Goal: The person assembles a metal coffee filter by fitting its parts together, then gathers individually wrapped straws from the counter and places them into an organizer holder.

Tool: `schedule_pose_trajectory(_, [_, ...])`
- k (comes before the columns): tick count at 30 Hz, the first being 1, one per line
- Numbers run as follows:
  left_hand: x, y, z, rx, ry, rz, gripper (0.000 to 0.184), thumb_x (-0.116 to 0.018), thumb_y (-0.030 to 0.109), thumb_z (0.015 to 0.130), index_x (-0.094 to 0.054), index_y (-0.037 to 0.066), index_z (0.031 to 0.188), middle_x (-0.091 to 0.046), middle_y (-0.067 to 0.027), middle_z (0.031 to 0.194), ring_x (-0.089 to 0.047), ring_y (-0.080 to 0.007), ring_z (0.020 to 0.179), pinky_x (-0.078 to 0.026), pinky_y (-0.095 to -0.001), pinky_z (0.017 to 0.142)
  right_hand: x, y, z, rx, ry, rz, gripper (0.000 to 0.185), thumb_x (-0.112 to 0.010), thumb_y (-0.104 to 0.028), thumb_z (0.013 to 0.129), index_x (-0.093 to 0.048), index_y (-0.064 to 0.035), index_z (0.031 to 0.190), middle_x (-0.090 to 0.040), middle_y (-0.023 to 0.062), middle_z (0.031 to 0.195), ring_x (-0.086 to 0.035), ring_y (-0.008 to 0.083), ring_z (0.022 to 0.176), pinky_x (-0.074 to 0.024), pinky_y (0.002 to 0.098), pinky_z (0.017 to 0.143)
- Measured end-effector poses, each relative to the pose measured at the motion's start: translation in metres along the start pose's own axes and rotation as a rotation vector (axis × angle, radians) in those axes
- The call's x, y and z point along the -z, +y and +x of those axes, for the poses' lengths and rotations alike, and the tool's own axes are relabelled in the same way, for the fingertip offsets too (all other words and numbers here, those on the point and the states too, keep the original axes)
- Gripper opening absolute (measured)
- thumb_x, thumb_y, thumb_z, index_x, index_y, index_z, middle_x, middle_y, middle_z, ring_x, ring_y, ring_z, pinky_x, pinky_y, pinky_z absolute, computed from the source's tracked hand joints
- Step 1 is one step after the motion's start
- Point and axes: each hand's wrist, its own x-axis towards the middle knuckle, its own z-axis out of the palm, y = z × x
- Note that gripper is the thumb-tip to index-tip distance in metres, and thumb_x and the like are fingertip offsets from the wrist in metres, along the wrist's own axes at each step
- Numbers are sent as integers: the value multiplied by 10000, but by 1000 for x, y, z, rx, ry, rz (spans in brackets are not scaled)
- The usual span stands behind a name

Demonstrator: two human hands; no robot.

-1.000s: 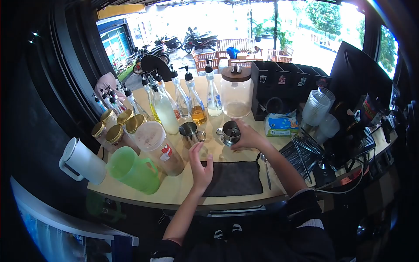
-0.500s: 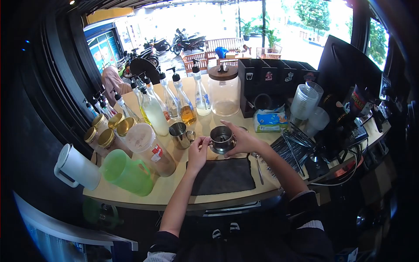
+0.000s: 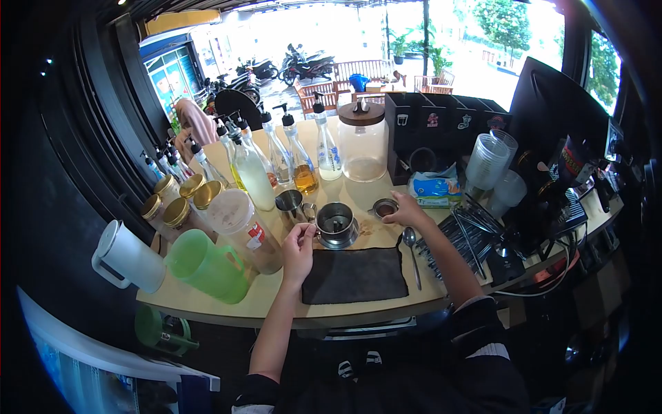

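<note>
A metal drip filter cup [image 3: 336,222] with a wide rim plate stands on the counter behind a dark cloth [image 3: 355,276]. My left hand [image 3: 298,248] pinches the handle at the cup's left side. To the right, my right hand [image 3: 407,210] has its fingers on a small round metal piece [image 3: 385,208] with something brown in it. Some brown specks lie between that piece and the cup. A steel pitcher [image 3: 290,206] stands just behind my left hand. Right of the cloth lies a spoon [image 3: 414,255].
Pump bottles [image 3: 304,172], gold-lidded jars and a tall powder container [image 3: 245,234] stand at the left, beside a green jug [image 3: 207,265] and a white jug [image 3: 127,255]. A glass jar [image 3: 363,148], wipes [image 3: 434,190], plastic cups and wrapped straws are at the back and right. A person sits outside.
My right hand has let go of the filter cup and moved right to the small round piece. My left hand has come to the cup's handle, and the cup has moved slightly left.
</note>
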Motion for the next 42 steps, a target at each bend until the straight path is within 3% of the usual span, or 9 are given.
schedule_pose_trajectory(6, [10,13,-13,44,2,43,219,-529,204,913,-596,-3,885,-597,-3,741,-532,-40,699,-420,-188,630,-3,-1,3,6,-29,58,910,-788,-337,493,-440,45,1242,-580,236,1084,-564,319,1022,-444,348,889])
schedule_pose_trajectory(25, [12,16,-22,-10,-18,87,211,-549,187,898,-606,-16,908,-626,-39,763,-569,-76,715,-448,-226,661,21,-36,-29,26,24,218,861,-769,-247,525,-411,16,1263,-581,224,1095,-578,287,1032,-455,313,887])
schedule_pose_trajectory(27, [13,15,-22,-18,-21,98,212,-548,187,898,-611,-15,901,-631,-39,763,-572,-77,709,-451,-227,659,23,-40,-35,151,102,215,845,-752,-241,531,-406,33,1251,-620,212,987,-619,297,918,-478,329,823])
schedule_pose_trajectory(30, [15,11,-24,-24,-16,72,213,-553,187,895,-612,-18,905,-634,-43,762,-579,-77,707,-455,-225,665,30,-48,-45,244,112,240,822,-759,-235,544,-408,24,1241,-615,218,988,-612,311,924,-472,340,826])
schedule_pose_trajectory(33, [17,12,-24,-15,-32,67,217,-559,187,892,-615,-23,897,-637,-44,759,-584,-78,708,-457,-223,673,36,-60,-59,246,95,220,854,-794,-238,556,-374,-17,1265,-590,208,1049,-603,288,956,-470,336,842])
schedule_pose_trajectory(42, [28,26,-32,-16,-76,-2,219,-570,179,886,-614,-35,878,-635,-41,748,-585,-78,705,-455,-217,671,48,-95,-112,231,143,241,811,-786,-218,574,-381,-19,1248,-600,191,1021,-612,273,918,-476,340,819])
